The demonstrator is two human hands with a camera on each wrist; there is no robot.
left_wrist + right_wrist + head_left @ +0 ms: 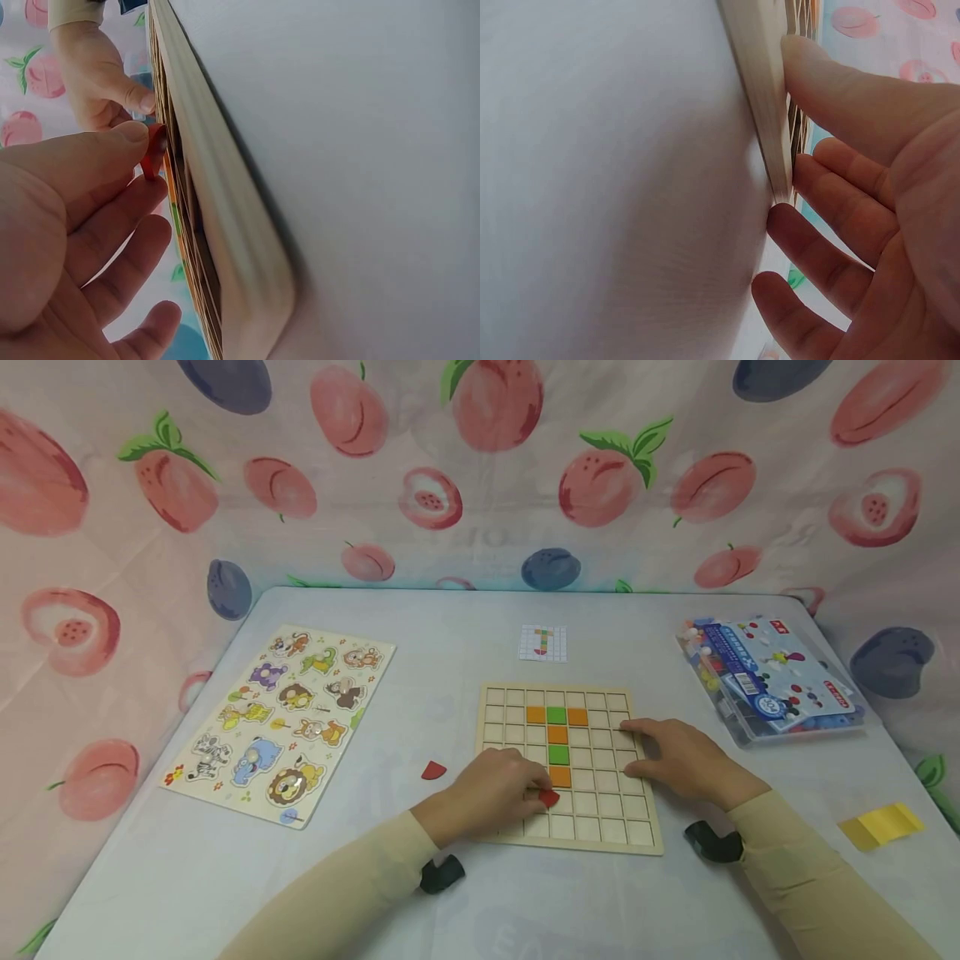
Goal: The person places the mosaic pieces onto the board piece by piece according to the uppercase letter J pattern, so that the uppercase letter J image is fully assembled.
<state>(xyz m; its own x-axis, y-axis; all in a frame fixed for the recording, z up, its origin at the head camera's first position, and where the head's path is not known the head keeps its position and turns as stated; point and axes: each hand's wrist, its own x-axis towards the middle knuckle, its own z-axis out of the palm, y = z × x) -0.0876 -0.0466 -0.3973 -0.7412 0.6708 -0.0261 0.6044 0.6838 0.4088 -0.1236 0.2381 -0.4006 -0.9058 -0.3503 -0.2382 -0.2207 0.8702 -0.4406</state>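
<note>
A wooden grid board (607,832) lies on the table, with orange tiles (560,776) and green tiles (558,755) set in its cells in a T shape. Between thumb and fingers my left hand (491,789) pinches a red quarter-round piece (550,797), just below the lowest orange tile. That red piece (153,151) stands tilted at the board's cells in the left wrist view. Over the board's right edge rests my right hand (686,762), its thumb and fingertips touching the rim. Left of the board lies a second red piece (433,770).
A small pattern card (543,643) lies behind the board. An animal puzzle board (281,727) is on the left. At the right sit a clear plastic box (772,677) of colourful parts and a yellow paper strip (881,825).
</note>
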